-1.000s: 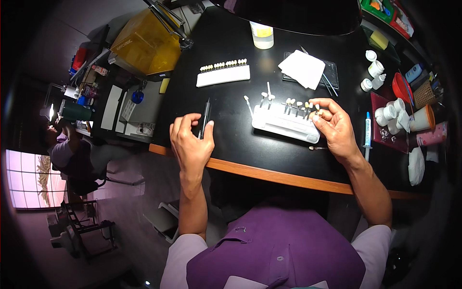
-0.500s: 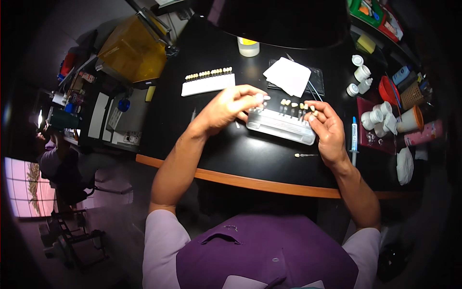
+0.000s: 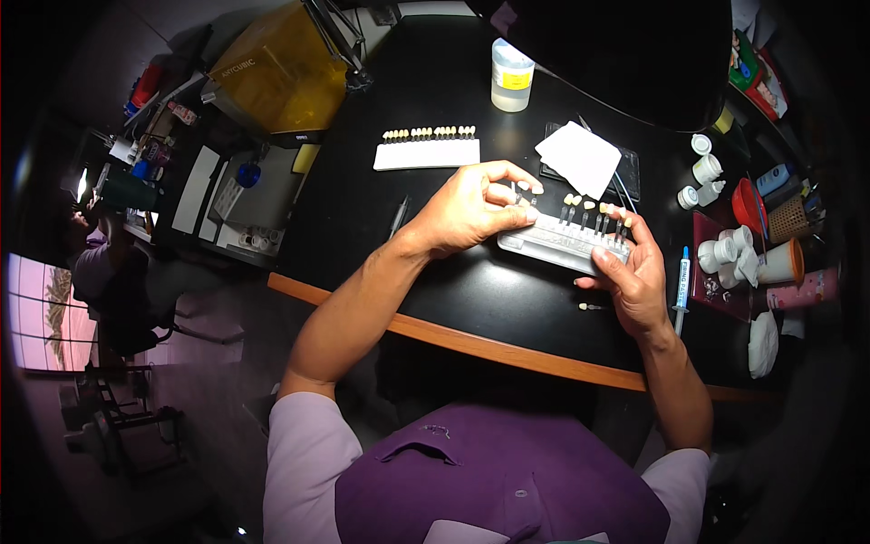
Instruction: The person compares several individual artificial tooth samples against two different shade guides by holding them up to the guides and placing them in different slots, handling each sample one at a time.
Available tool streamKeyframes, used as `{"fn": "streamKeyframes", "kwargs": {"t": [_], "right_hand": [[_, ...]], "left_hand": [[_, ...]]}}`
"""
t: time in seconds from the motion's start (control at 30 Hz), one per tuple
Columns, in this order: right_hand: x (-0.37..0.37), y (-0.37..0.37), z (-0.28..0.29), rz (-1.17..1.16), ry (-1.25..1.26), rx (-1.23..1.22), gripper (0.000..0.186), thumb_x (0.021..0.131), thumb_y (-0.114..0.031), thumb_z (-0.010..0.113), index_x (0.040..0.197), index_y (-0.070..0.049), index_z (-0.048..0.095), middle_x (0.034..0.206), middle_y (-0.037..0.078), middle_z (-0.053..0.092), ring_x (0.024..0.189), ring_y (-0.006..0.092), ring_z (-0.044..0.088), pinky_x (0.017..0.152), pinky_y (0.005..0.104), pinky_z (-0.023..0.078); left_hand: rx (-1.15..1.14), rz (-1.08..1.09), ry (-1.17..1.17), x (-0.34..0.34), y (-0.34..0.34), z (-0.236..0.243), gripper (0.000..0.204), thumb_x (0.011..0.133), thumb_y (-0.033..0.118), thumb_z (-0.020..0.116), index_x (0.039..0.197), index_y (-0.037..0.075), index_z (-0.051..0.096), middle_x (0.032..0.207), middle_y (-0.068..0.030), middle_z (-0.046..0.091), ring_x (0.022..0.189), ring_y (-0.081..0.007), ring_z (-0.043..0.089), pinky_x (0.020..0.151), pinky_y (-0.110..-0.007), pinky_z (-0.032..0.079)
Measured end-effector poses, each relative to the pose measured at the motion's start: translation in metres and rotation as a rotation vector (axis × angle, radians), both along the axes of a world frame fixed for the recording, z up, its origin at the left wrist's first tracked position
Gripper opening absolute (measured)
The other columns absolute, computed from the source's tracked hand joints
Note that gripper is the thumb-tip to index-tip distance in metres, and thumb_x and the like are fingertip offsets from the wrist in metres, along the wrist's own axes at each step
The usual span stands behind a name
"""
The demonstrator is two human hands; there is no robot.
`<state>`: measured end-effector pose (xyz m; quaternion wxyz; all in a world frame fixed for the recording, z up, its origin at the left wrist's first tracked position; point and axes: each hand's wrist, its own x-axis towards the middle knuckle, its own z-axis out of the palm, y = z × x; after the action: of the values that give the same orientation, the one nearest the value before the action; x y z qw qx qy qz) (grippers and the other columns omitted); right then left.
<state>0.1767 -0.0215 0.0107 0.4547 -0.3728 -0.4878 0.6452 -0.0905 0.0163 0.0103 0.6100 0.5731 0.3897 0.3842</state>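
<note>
Between my two hands is a dental shade guide (image 3: 553, 247), a clear-grey block with a row of tooth-coloured tabs standing along its far edge. My left hand (image 3: 476, 210) grips its left end, thumb near the front and fingers curled behind, close to the leftmost tabs. Round the right end, my right hand (image 3: 639, 272) is closed, thumb on the front face and fingertips by the rightmost tabs. A single loose shade tab (image 3: 591, 306) lies on the table below the block. Further off at the left stands a second shade guide (image 3: 426, 156), white, with a full row of tabs.
White paper sheets (image 3: 580, 159) lie on a dark pad behind the block. A labelled bottle (image 3: 512, 77) stands at the back. To the right are a syringe (image 3: 682, 290), white jars (image 3: 707, 168) and an orange-rimmed cup (image 3: 781, 263). A pen-like tool (image 3: 399, 218) lies left. Another person sits far left.
The view has shifted, so the table sits further right. My left thumb has come down onto the block's left end, and my right hand has wrapped further round the right end.
</note>
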Motion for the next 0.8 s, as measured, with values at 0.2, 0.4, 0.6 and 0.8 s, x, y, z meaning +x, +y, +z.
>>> {"fn": "streamKeyframes", "kwargs": {"t": [0.2, 0.4, 0.6, 0.8], "right_hand": [[0.001, 0.002, -0.010, -0.053, -0.053, 0.037, 0.046, 0.098, 0.002, 0.062, 0.139, 0.002, 0.042, 0.119, 0.018, 0.063, 0.104, 0.0200, 0.070, 0.074, 0.0280, 0.067], [0.000, 0.001, -0.010, -0.053, -0.074, 0.058, 0.039, 0.098, 0.000, 0.061, 0.134, 0.003, 0.046, 0.119, 0.017, 0.063, 0.101, 0.0174, 0.069, 0.073, 0.0259, 0.066], [0.002, 0.003, -0.010, -0.054, -0.074, 0.004, 0.035, 0.099, -0.001, 0.060, 0.131, 0.003, 0.048, 0.117, 0.016, 0.064, 0.100, 0.0154, 0.069, 0.073, 0.0247, 0.065], [0.006, 0.006, -0.009, -0.002, -0.008, -0.074, 0.030, 0.098, -0.001, 0.060, 0.127, 0.001, 0.051, 0.115, 0.014, 0.066, 0.095, 0.0148, 0.070, 0.072, 0.0254, 0.065]], "left_hand": [[-0.032, -0.033, 0.016, -0.004, 0.003, -0.001, 0.040, 0.092, 0.013, 0.077, 0.126, -0.002, 0.064, 0.095, -0.0087, 0.077, 0.082, -0.0081, 0.068, 0.072, -0.021, 0.052], [0.026, 0.095, -0.013, -0.004, 0.004, -0.006, 0.025, 0.096, 0.012, 0.070, 0.116, -0.002, 0.070, 0.103, -0.0128, 0.077, 0.091, -0.0150, 0.074, 0.077, -0.027, 0.060], [0.012, 0.130, -0.040, -0.003, 0.004, -0.007, 0.027, 0.099, 0.013, 0.066, 0.122, -0.003, 0.070, 0.101, -0.0130, 0.077, 0.092, -0.0157, 0.075, 0.073, -0.025, 0.063], [0.016, 0.088, -0.079, -0.004, 0.004, -0.003, 0.030, 0.099, 0.010, 0.063, 0.125, -0.002, 0.068, 0.102, -0.0139, 0.076, 0.092, -0.0160, 0.075, 0.073, -0.025, 0.064]]}}
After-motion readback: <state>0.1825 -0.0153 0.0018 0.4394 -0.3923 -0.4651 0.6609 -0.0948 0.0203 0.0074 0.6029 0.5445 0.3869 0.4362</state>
